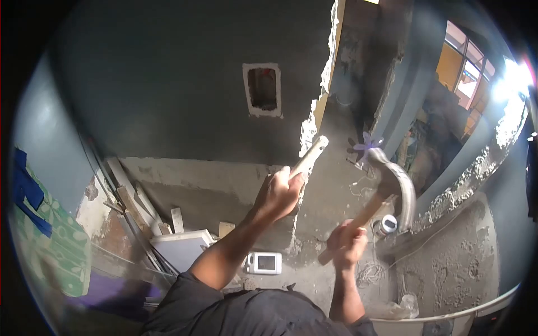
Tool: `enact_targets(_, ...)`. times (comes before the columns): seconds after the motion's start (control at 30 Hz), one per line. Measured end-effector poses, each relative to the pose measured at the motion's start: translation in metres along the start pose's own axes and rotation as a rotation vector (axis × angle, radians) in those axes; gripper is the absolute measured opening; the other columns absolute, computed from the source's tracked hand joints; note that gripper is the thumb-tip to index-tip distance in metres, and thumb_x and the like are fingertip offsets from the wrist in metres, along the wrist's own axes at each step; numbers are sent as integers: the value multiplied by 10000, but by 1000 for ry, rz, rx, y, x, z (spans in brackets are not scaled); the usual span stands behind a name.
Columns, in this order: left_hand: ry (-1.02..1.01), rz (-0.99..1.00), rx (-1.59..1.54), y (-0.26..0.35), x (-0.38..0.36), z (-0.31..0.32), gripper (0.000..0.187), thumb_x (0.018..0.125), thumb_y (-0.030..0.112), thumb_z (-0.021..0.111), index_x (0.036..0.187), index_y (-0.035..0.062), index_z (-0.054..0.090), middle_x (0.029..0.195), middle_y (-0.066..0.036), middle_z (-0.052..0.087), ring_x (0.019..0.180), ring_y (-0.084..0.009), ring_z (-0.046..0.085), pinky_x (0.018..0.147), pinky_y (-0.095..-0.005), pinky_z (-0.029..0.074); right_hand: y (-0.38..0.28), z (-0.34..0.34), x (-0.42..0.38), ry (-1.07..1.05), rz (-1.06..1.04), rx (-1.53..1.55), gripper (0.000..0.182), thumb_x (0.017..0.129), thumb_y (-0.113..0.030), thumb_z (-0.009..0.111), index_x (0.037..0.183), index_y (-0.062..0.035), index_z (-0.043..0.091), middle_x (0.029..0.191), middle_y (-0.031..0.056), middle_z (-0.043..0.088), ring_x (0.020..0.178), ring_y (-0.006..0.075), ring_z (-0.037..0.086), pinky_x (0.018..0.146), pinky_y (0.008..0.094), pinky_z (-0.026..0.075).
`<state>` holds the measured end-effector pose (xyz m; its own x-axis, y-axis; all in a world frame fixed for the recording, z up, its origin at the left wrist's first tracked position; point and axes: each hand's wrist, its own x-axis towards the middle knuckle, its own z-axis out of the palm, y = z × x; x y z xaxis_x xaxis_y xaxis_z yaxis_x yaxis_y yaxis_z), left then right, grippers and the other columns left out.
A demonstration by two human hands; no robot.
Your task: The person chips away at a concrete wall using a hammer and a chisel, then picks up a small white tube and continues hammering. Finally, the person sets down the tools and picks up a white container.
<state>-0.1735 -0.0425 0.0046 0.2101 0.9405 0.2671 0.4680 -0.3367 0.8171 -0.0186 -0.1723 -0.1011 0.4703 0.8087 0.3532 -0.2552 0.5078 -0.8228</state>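
My left hand (pixel 282 193) is wrapped round a pale rod-like tool (pixel 309 158), whose far end points up and right beside the broken plaster edge (pixel 308 131) of the dark wall. Lower and to the right, my right hand (pixel 347 244) grips the wooden handle of a hammer (pixel 367 214). The hammer's head is blurred and lies near a curved pale pipe (pixel 407 193). A rectangular opening (pixel 263 89) with a white rim is cut in the dark wall.
A white device with a dark screen (pixel 265 263) lies on the floor below my hands. Wood strips (pixel 131 210) and a white board (pixel 182 250) lean at the left. A cement-smeared trough (pixel 454 269) stands at the right, near a coiled cord (pixel 371 273) and a round white object (pixel 388 224).
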Motion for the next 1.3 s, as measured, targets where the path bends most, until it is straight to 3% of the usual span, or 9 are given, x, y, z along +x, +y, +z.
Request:
enact_targets(0.27, 33, 237, -35, -19, 4, 1, 468, 996, 372, 590, 749, -20, 517, 630, -240, 518, 572, -415, 540, 528, -435, 411, -104, 29, 1, -88, -804, 379, 615, 907, -664, 549, 1013, -60, 501, 811, 36, 485, 690, 164, 457, 699, 364, 417)
enact_targets(0.4, 9, 124, -61, -6, -1, -3, 432, 985, 341, 607, 764, -21, 527, 639, -244, 521, 584, -429, 536, 528, -433, 410, 50, -5, 18, -48, -315, -671, 470, 965, -555, 549, 958, -87, 515, 676, 23, 488, 569, 146, 485, 485, 287, 389)
enact_targets(0.47, 106, 301, 15, -25, 7, 6, 456, 981, 371, 608, 759, -19, 525, 638, -244, 524, 606, -459, 513, 532, -434, 414, 58, -7, 12, -75, 176, 84, 419, 1003, -493, 486, 986, -78, 538, 631, 31, 507, 523, 147, 496, 437, 295, 393)
enact_targets(0.8, 17, 204, -12, -15, 7, -3, 434, 977, 345, 606, 746, -19, 550, 681, -256, 611, 677, -436, 642, 558, -463, 465, -109, 31, -2, -191, -752, 326, 595, 901, -622, 585, 1051, -49, 525, 864, 71, 552, 763, 196, 542, 727, 370, 438)
enact_targets(0.83, -1, 198, -38, -15, 5, -3, 440, 978, 343, 603, 737, -20, 546, 679, -260, 605, 672, -439, 638, 555, -464, 462, -93, 47, -1, 63, -752, 338, 725, 905, -750, 460, 1007, -33, 448, 685, 39, 472, 551, 138, 425, 568, 333, 417)
enact_targets(0.93, 35, 240, -27, -21, 6, 1, 438, 980, 339, 595, 740, -25, 553, 669, -260, 598, 652, -436, 634, 548, -463, 457, 5, 38, 12, 139, -400, -303, 538, 1024, -544, 451, 834, -45, 513, 662, 78, 542, 510, 134, 506, 462, 313, 428)
enact_targets(0.97, 31, 247, -25, -24, 6, 3, 438, 980, 339, 595, 740, -25, 553, 669, -260, 598, 652, -436, 634, 548, -463, 457, 30, 15, 19, -137, 76, -297, 478, 1048, -488, 432, 864, -54, 511, 618, 55, 514, 483, 119, 485, 426, 275, 396)
enact_targets(1.07, 59, 235, -29, -24, 12, 2, 441, 984, 348, 587, 758, -30, 567, 661, -259, 594, 632, -433, 627, 545, -458, 456, 41, -10, 0, -27, 191, -11, 453, 1039, -490, 449, 889, -67, 513, 642, 49, 525, 478, 124, 484, 439, 268, 404)
enact_targets(1.3, -14, 151, -24, -22, 7, -1, 478, 995, 395, 575, 766, -25, 579, 635, -228, 603, 588, -365, 638, 534, -426, 461, -82, 29, 7, -69, -627, 212, 532, 996, -592, 440, 969, -63, 483, 647, 41, 456, 538, 162, 466, 498, 310, 419)
